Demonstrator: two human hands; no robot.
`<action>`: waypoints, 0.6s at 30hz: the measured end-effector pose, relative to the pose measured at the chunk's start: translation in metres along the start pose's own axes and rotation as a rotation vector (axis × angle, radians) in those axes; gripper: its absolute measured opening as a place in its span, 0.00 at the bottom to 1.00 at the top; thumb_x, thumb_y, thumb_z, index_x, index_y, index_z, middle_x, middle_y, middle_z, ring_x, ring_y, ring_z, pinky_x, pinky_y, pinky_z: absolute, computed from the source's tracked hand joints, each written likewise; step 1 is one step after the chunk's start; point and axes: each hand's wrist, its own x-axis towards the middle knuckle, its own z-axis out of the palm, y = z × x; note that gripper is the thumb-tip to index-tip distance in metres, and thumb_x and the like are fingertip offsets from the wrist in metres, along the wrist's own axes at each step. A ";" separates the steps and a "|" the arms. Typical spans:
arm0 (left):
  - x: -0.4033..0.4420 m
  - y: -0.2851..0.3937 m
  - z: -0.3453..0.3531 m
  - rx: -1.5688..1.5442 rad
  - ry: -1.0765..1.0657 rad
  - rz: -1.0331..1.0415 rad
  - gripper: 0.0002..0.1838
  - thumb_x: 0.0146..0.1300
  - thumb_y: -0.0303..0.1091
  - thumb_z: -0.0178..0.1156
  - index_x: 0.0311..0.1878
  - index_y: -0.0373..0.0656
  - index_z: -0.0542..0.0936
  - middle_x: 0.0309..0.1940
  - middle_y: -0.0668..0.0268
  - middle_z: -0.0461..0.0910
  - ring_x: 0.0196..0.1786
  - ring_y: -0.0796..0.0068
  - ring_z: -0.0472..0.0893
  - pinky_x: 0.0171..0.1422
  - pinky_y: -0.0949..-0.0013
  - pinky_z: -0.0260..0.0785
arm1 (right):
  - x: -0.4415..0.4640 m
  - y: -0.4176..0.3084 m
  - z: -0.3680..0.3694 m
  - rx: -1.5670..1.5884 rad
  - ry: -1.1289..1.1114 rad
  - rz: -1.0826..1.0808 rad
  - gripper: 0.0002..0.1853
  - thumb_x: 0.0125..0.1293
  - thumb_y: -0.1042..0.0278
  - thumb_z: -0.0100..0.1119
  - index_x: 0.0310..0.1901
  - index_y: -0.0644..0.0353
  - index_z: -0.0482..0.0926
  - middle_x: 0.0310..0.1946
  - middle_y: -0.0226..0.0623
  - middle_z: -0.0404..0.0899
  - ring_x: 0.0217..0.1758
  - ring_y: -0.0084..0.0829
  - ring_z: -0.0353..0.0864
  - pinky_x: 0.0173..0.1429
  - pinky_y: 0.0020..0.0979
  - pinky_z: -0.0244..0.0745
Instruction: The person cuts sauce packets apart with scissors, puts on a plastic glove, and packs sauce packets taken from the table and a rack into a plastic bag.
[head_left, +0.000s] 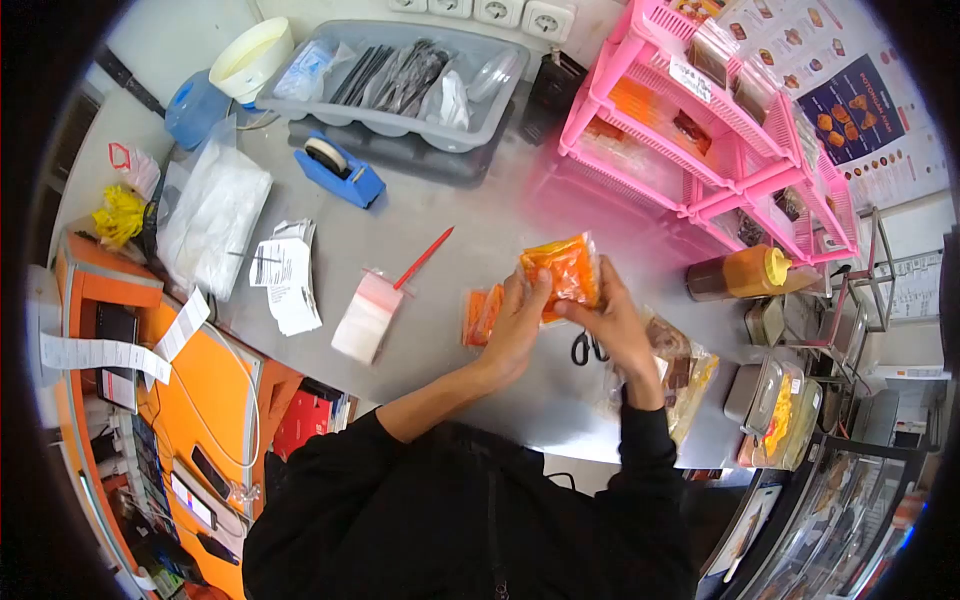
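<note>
My left hand (514,330) and my right hand (618,322) together hold a clear plastic packet of orange sauce sachets (563,268) above the steel table. The fingers of both hands are closed on its sides and lower edge. More orange sachets (480,314) lie on the table beside my left hand, partly behind it. Black-handled scissors (582,349) rest just below the held packet, their blades hidden. Under my right wrist is a clear bag with brown and yellow packets (688,375), partly covered by the arm.
A pink shelf rack (690,190) with packets stands at the back right, near a yellow-capped sauce bottle (745,272). A grey cutlery tray (400,125) is at the back. Left lie a blue tape dispenser (345,178), receipts (290,280), a small plastic-bag stack (366,322) and a red pen (425,257).
</note>
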 end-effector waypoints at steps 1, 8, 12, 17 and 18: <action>0.004 0.006 0.003 0.090 -0.001 -0.022 0.28 0.72 0.52 0.45 0.66 0.43 0.60 0.57 0.63 0.63 0.62 0.76 0.62 0.64 0.68 0.58 | 0.008 -0.011 -0.010 0.011 -0.010 0.021 0.30 0.57 0.74 0.66 0.59 0.67 0.64 0.48 0.37 0.75 0.51 0.24 0.75 0.57 0.28 0.69; 0.002 0.031 -0.034 0.334 -0.040 0.038 0.30 0.73 0.57 0.34 0.68 0.45 0.59 0.63 0.67 0.60 0.58 0.74 0.65 0.62 0.66 0.58 | 0.119 -0.045 -0.129 -0.180 0.200 -0.007 0.32 0.54 0.65 0.66 0.60 0.64 0.67 0.48 0.32 0.78 0.45 0.22 0.77 0.50 0.25 0.70; -0.019 0.028 -0.100 0.437 -0.097 -0.034 0.28 0.73 0.55 0.35 0.64 0.43 0.64 0.59 0.65 0.66 0.56 0.73 0.68 0.63 0.67 0.58 | 0.202 -0.051 -0.195 -0.501 0.342 -0.003 0.25 0.56 0.59 0.65 0.55 0.60 0.73 0.45 0.35 0.79 0.44 0.25 0.77 0.49 0.31 0.72; -0.044 0.058 -0.132 0.530 -0.645 -0.430 0.27 0.74 0.51 0.39 0.65 0.41 0.63 0.60 0.63 0.67 0.60 0.72 0.68 0.67 0.66 0.56 | 0.287 -0.022 -0.247 -1.013 0.355 -0.062 0.23 0.58 0.58 0.61 0.52 0.60 0.75 0.45 0.39 0.79 0.44 0.33 0.77 0.50 0.36 0.72; -0.046 0.057 -0.140 0.475 -0.725 -0.477 0.27 0.73 0.50 0.40 0.66 0.41 0.62 0.61 0.63 0.66 0.61 0.71 0.67 0.68 0.65 0.56 | 0.295 -0.017 -0.247 -1.111 0.390 -0.083 0.22 0.58 0.57 0.61 0.51 0.60 0.75 0.44 0.40 0.79 0.44 0.34 0.77 0.50 0.37 0.72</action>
